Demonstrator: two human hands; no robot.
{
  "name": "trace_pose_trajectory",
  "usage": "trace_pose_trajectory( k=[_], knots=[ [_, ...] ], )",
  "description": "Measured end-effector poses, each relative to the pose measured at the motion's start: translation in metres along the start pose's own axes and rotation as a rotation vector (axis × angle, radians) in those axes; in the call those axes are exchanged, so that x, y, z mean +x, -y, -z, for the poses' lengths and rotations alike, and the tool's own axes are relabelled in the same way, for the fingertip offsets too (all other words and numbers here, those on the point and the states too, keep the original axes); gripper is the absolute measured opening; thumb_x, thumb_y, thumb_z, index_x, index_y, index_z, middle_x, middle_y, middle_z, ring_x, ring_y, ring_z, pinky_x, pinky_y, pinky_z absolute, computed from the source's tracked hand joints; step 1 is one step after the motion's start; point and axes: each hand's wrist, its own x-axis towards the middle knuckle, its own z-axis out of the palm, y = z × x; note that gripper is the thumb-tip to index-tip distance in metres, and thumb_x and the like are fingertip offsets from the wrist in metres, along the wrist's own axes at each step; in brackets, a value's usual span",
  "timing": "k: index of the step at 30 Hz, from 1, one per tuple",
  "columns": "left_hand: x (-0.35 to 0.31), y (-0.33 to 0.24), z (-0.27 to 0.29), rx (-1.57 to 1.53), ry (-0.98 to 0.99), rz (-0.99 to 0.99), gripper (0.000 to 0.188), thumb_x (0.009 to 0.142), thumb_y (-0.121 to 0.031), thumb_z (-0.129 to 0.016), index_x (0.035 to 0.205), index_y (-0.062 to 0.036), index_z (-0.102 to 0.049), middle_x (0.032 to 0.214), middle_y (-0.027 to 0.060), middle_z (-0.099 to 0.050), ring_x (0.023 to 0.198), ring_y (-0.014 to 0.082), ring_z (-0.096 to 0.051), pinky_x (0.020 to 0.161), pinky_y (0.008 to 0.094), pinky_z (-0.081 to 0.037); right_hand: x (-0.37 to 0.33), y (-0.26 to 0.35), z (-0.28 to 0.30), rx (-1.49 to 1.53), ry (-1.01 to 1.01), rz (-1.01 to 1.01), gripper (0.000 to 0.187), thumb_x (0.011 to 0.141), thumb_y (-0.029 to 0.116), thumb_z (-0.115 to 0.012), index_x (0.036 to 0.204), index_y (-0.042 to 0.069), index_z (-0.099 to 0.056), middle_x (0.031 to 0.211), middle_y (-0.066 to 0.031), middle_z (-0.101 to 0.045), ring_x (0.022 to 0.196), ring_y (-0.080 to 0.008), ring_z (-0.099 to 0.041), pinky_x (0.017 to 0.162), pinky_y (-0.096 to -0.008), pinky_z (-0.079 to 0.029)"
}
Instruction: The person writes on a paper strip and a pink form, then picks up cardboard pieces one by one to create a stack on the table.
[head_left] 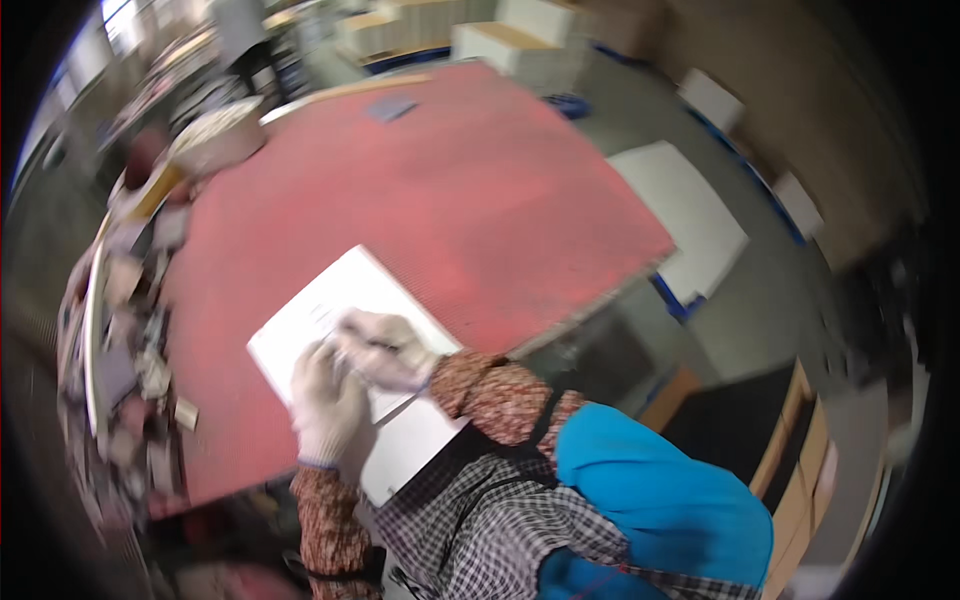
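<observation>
**A:** what's each hand doing? pretty blurry here

**B:** both are gloved. The left hand (328, 405) lies flat and relaxed on the white sheet (345, 300), pinning it. The right hand (385, 350) is curled over the sheet, right next to the left one; can't tell if it's gripping anything, too smeared.

**A:** and where's the sheet?

**B:** near edge of the red worktop (450, 200), its lower corner hidden by the patterned sleeves. Cluttered bits (130, 350) along the left edge, a round tub (215, 135) at the far left corner.
</observation>
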Motion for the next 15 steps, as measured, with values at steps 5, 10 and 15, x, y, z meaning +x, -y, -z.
trace_pose_trajectory(
  k=[5, 10, 15],
  knots=[
    [0.009, -0.015, -0.007, 0.065, 0.054, -0.187, 0.033, 0.083, -0.009, -0.069, 0.115, 0.0002, -0.066, 0.118, 0.0182, -0.065, 0.119, 0.039, -0.06, 0.106, 0.0506, -0.047, -0.005, -0.003, 0.014, -0.123, -0.146, -0.043, 0.022, 0.103, 0.02, -0.057, 0.11, 0.0, -0.066, 0.083, -0.011, -0.068, 0.078, -0.0154, -0.064, 0.069, -0.0334, -0.054],
    [-0.001, -0.008, -0.002, 0.166, 0.023, -0.164, 0.031, 0.086, -0.016, -0.068, 0.114, -0.0037, -0.067, 0.124, 0.0156, -0.063, 0.123, 0.0354, -0.058, 0.108, 0.0496, -0.044, 0.0, -0.014, 0.007, 0.081, -0.105, -0.083, 0.018, 0.1, 0.009, -0.059, 0.113, -0.004, -0.063, 0.093, -0.0073, -0.068, 0.08, -0.0125, -0.062, 0.072, -0.0299, -0.055],
    [-0.002, -0.006, -0.002, 0.186, 0.045, -0.165, 0.033, 0.083, -0.017, -0.069, 0.115, -0.006, -0.067, 0.117, 0.0127, -0.06, 0.119, 0.0321, -0.057, 0.108, 0.0482, -0.043, -0.003, -0.02, 0.014, 0.035, -0.184, -0.111, 0.015, 0.1, 0.006, -0.058, 0.109, -0.006, -0.061, 0.086, -0.0075, -0.065, 0.071, -0.0093, -0.06, 0.062, -0.0257, -0.052]
  ],
)
